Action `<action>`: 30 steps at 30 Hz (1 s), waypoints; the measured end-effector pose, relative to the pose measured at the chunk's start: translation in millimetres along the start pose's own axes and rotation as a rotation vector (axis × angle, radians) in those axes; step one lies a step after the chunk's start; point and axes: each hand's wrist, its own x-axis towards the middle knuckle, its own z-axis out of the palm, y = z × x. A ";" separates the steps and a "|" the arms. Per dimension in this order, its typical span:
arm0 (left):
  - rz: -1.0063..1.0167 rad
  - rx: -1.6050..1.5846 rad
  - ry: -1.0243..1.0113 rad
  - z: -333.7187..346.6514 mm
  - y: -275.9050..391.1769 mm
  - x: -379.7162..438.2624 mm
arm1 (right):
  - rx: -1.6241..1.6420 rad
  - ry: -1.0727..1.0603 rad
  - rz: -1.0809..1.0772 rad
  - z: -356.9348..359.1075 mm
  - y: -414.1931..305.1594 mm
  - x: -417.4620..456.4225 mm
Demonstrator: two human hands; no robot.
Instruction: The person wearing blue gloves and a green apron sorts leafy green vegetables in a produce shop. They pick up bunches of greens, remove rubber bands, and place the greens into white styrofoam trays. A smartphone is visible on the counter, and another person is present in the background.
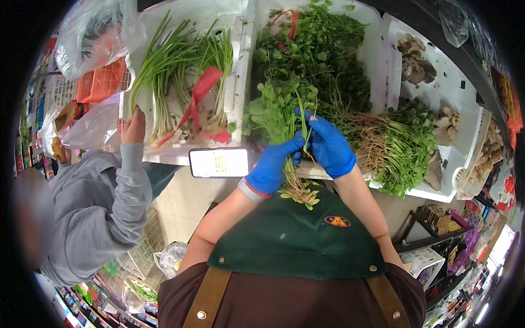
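Observation:
My left hand (pixel 268 166), in a blue glove, grips a bunch of coriander (pixel 272 108) by its lower stems. The bunch's leaves point away from me, and its roots (pixel 299 188) hang over my green apron. Close against it, my gloved right hand (pixel 330 145) pinches a loose coriander stem (pixel 304 125) with thumb and fingers. Behind both hands, a white foam box (pixel 373 49) holds a heap of coriander (pixel 320 53). A bundle of coriander (pixel 396 149) with reddish roots lies right of my right hand.
At left, a person in a grey sleeve (pixel 133 176) touches spring onions (pixel 164 82) in a foam box (pixel 160 156) crossed by red ribbon (pixel 199 94). A lit phone (pixel 219 162) lies at its front edge. Mushrooms (pixel 416 59) sit in the right box (pixel 467 86).

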 end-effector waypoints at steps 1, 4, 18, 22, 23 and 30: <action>0.019 0.014 -0.004 -2.0 -0.6 1.6 | -0.144 0.061 -0.037 -2.2 -0.4 -2.3; 0.090 0.084 -0.019 -10.9 -5.2 7.6 | -0.419 0.180 -0.060 -9.9 6.9 -7.2; 0.141 -0.051 0.014 -4.8 -2.0 6.5 | -0.410 0.441 -0.431 -9.5 30.9 -9.3; 0.179 0.042 0.011 -4.3 -6.0 5.6 | -0.793 0.472 -0.616 4.2 24.7 -19.5; 0.215 0.087 -0.030 -6.3 -9.5 5.4 | -0.884 0.442 -0.585 6.2 23.1 -20.0; 0.255 0.266 -0.040 -3.2 -14.4 4.5 | -0.916 0.460 -0.385 -7.4 22.2 -10.0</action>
